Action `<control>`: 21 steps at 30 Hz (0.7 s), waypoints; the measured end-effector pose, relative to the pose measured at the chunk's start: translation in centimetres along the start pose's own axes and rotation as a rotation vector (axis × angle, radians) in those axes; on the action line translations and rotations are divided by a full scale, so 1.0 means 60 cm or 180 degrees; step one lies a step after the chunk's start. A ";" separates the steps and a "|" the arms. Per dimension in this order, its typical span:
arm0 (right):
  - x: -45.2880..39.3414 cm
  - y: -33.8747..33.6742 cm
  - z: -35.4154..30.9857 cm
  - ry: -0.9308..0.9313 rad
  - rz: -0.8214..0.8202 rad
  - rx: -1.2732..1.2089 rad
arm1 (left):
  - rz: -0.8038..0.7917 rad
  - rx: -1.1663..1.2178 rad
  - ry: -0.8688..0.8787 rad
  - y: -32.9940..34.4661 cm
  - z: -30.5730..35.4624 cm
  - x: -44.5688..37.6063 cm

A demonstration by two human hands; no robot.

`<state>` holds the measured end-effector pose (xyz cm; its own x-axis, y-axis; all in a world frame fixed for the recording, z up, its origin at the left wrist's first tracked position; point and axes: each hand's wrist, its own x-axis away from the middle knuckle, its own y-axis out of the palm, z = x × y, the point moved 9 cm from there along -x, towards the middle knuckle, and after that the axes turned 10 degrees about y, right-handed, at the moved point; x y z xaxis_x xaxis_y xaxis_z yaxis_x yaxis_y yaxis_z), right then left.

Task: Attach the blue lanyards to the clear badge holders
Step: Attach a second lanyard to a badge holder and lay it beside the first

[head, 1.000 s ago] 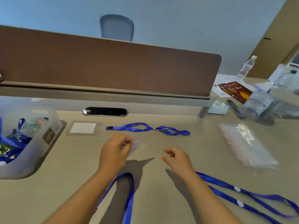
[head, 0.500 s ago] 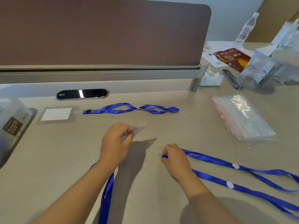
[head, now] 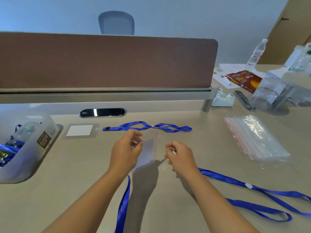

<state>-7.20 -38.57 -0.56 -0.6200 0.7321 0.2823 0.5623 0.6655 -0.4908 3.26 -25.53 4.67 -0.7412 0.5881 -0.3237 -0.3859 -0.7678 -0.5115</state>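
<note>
- Head view: left hand (head: 125,151) pinches the clear plastic badge holder (head: 146,153), raised above the beige desk (head: 67,165).
- Right hand (head: 180,156) closed on the clip end of the blue ribbon lanyard (head: 235,182).
- Advice: steady the holder's slot edge; feed the clip squarely.

Royal-blue lanyard (head: 148,127) on a beige desk (head: 67,165), brown divider panel (head: 107,63), red-orange snack packet (head: 244,79), frosted translucent bin (head: 25,162).
</note>
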 end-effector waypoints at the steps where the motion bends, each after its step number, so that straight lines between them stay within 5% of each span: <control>1: 0.005 -0.002 -0.017 -0.0076 -0.0025 -0.0035 | -0.0017 -0.0020 0.0005 -0.003 0.006 -0.002; 21: 0.057 0.021 -0.099 0.0001 -0.0546 -0.0330 | -0.0151 -0.0284 0.0310 -0.032 0.039 0.006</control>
<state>-5.32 -34.36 4.69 -0.7114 0.6067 0.3547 0.5018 0.7919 -0.3480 2.47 -24.42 7.41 -0.6647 0.6485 -0.3709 -0.3657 -0.7153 -0.5955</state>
